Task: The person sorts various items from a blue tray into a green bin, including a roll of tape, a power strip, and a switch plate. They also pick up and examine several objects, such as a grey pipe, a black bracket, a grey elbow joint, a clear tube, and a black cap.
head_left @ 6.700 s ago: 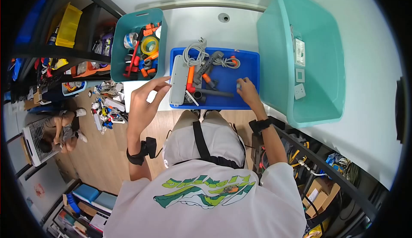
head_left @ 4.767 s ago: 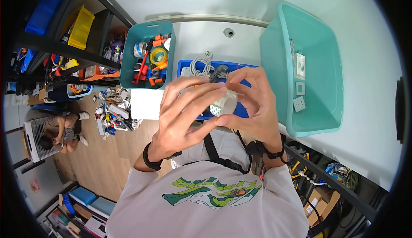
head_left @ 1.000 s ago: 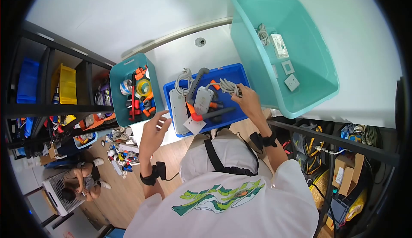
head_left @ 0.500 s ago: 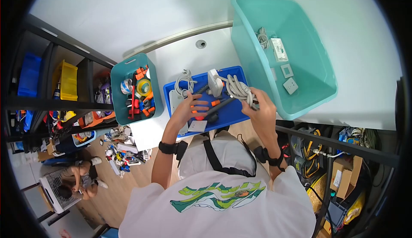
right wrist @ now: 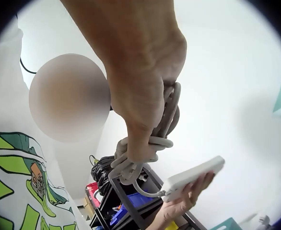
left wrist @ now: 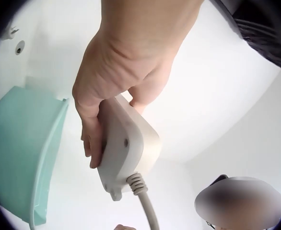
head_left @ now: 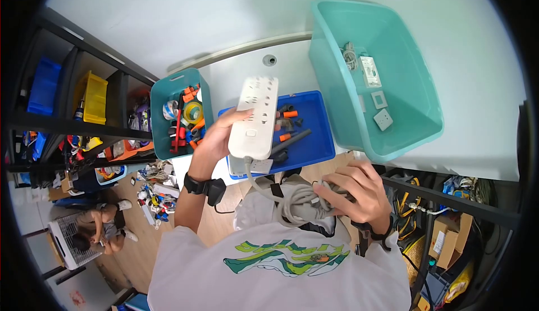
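My left hand [head_left: 218, 138] grips a white power strip [head_left: 254, 121] by its side, thumb across the socket face, raised over the blue tray [head_left: 321, 152]. In the left wrist view the power strip [left wrist: 123, 148] shows its cord end, with the fingers on one side and the thumb on the other. The bundled grey cord [head_left: 303, 203] runs from the strip to my right hand [head_left: 359, 190], which holds the coil in front of the shirt. In the right wrist view fingers curl round the cord coil [right wrist: 167, 115]. Inside the tray lie grey pipes [head_left: 295, 141] and orange-ended fittings [head_left: 289, 113].
On the right stands a large mint tub [head_left: 412, 120] with socket plates and a corded piece in it. A smaller teal bin [head_left: 163, 89] holds tape rolls and coloured fittings at left. Shelving [head_left: 73, 131] borders the left side; a person [head_left: 98, 229] sits beyond it.
A small clear roll was handled earlier. Since then the right hand has lifted the coiled cord out of the tray and toward the body, and the left hand has taken hold of the power strip.
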Action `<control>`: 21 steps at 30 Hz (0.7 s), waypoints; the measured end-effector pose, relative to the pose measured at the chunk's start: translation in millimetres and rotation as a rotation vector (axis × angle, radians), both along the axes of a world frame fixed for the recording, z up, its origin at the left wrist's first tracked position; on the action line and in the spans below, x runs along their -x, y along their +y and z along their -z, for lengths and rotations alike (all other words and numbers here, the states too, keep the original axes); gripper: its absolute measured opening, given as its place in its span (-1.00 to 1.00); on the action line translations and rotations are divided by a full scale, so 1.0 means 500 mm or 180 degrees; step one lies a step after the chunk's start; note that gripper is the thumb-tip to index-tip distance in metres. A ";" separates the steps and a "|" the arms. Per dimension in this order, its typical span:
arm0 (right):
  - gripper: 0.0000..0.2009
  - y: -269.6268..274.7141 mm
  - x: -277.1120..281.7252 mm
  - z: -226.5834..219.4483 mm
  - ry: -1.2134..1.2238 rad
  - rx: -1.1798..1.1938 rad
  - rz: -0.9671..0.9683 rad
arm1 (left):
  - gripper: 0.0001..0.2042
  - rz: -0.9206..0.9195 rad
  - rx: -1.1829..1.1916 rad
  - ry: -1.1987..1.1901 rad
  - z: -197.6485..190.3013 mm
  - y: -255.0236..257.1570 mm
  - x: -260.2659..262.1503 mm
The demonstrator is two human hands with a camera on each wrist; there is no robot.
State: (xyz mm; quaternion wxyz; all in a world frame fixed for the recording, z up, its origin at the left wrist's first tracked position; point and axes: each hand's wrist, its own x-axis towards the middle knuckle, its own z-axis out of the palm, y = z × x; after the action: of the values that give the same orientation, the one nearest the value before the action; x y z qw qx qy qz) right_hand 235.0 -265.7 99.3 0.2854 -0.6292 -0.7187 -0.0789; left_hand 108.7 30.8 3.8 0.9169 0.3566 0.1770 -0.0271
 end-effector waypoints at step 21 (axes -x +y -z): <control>-0.79 0.038 -0.044 -0.003 -0.0997 -0.0701 0.0140 | -0.19 -0.0177 -0.1540 -0.0506 -0.168 -0.083 0.080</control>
State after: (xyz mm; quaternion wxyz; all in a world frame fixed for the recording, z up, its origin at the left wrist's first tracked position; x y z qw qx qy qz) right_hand 257.2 -246.5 100.7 0.2354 -0.5898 -0.7274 -0.2602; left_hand 69.0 -10.6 87.7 0.8163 0.5617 0.1155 0.0694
